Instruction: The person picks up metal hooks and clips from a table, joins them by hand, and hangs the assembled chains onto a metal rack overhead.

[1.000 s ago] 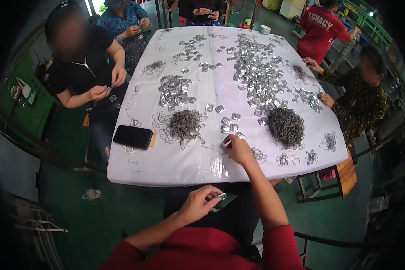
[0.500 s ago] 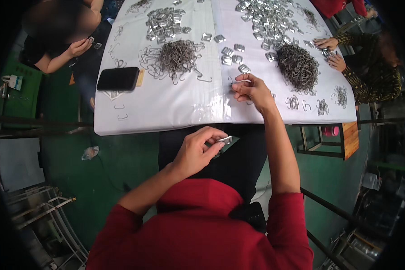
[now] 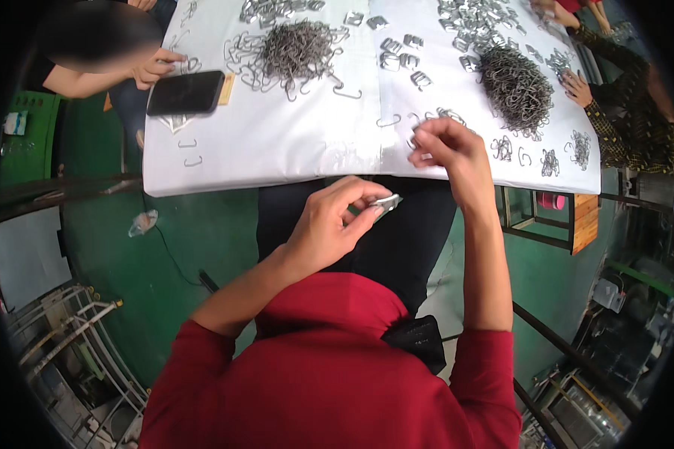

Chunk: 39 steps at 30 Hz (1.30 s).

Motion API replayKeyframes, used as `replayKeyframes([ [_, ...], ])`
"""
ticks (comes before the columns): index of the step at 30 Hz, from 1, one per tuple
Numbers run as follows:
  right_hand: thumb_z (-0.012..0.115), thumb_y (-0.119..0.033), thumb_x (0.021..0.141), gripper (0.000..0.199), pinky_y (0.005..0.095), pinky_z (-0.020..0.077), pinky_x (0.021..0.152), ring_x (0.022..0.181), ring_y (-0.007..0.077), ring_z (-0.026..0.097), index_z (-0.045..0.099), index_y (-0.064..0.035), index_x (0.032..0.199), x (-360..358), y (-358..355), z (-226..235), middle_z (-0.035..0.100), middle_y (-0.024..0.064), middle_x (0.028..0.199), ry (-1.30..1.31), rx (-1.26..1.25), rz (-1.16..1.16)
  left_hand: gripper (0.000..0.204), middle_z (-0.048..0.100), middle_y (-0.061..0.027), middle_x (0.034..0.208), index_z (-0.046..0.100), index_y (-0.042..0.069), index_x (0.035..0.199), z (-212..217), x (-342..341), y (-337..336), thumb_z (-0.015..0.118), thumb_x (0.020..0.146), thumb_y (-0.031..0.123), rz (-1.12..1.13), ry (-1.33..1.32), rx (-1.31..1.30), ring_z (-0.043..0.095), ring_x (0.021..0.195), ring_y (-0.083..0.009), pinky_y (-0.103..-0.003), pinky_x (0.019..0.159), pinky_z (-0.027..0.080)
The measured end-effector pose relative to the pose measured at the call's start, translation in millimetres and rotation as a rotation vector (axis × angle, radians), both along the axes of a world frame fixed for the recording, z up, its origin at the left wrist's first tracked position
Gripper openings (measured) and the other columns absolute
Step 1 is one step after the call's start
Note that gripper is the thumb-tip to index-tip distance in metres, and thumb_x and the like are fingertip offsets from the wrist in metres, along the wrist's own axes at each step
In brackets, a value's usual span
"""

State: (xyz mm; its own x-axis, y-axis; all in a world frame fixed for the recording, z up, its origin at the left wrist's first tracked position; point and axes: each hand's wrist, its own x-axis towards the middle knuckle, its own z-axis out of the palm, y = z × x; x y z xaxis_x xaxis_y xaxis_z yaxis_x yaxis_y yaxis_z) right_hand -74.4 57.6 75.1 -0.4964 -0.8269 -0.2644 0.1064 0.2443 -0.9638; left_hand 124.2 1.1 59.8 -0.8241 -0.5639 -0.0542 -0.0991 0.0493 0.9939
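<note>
My left hand [image 3: 331,217] is closed on a small shiny metal buckle [image 3: 386,202], held between thumb and fingers over my lap, just off the table's near edge. My right hand [image 3: 449,144] is over the near edge of the table, its fingers bent together and slightly blurred. A bit of bent wire shows by its fingertips, but whether they grip it is unclear. Beside this hand lie a loose wire hook [image 3: 389,121] and a few more hooks [image 3: 448,116]. Farther off are a large heap of wire hooks [image 3: 517,91] and several loose metal buckles [image 3: 390,60].
A white-covered table [image 3: 269,142] spans the front. On its left lie a second hook heap [image 3: 298,51] and a black phone [image 3: 186,93]. Small hook bunches [image 3: 550,162] line the right near edge. Co-workers' hands [image 3: 154,69] are at both sides. A wooden stool [image 3: 584,223] stands below right.
The table has shifted upward in view. My right hand has drawn back toward the near edge, to the right. My left hand still holds the buckle. The left co-worker's hand has moved near the phone.
</note>
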Motion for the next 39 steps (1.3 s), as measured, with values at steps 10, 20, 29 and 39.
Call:
replayKeyframes([
  [10, 0.066, -0.002, 0.080, 0.005, 0.0254, 0.0414, 0.079, 0.093, 0.0121, 0.049, 0.064, -0.0017, 0.085, 67, 52, -4, 0.049, 0.0033, 0.101, -0.137, -0.171, -0.108, 0.023, 0.059, -0.0077, 0.096, 0.062, -0.001, 0.104, 2, -3, -5, 0.058, 0.082, -0.006, 0.020, 0.004, -0.069, 0.061, 0.080, -0.0110, -0.022, 0.061, 0.055],
  [20, 0.070, -0.008, 0.077, 0.008, 0.0307, 0.0387, 0.086, 0.096, 0.0171, 0.047, 0.064, -0.0042, 0.082, 72, 51, -22, 0.050, 0.0063, 0.101, 0.326, -0.345, -0.240, 0.032, 0.062, -0.0108, 0.090, 0.060, 0.002, 0.110, -9, -8, -16, 0.061, 0.079, -0.004, 0.110, 0.188, -0.284, 0.064, 0.078, -0.0165, -0.026, 0.060, 0.052],
  [29, 0.071, -0.007, 0.074, 0.011, 0.0325, 0.0415, 0.084, 0.095, 0.0205, 0.049, 0.065, -0.0045, 0.082, 71, 61, -23, 0.050, 0.0064, 0.097, 0.418, -0.377, -0.206, 0.020, 0.063, -0.0076, 0.094, 0.064, 0.004, 0.095, -66, -172, -127, 0.056, 0.078, 0.006, -0.076, 0.082, -1.058, 0.054, 0.098, -0.0275, -0.039, 0.081, 0.047],
  [39, 0.070, -0.007, 0.076, 0.009, 0.0312, 0.0432, 0.079, 0.091, 0.0190, 0.051, 0.065, -0.0048, 0.083, 68, 68, -39, 0.051, 0.0061, 0.094, 0.402, -0.344, -0.220, 0.024, 0.060, -0.0095, 0.094, 0.060, 0.007, 0.098, -67, -185, -139, 0.061, 0.074, 0.014, -0.259, -0.193, -0.987, 0.053, 0.102, -0.0276, -0.039, 0.087, 0.044],
])
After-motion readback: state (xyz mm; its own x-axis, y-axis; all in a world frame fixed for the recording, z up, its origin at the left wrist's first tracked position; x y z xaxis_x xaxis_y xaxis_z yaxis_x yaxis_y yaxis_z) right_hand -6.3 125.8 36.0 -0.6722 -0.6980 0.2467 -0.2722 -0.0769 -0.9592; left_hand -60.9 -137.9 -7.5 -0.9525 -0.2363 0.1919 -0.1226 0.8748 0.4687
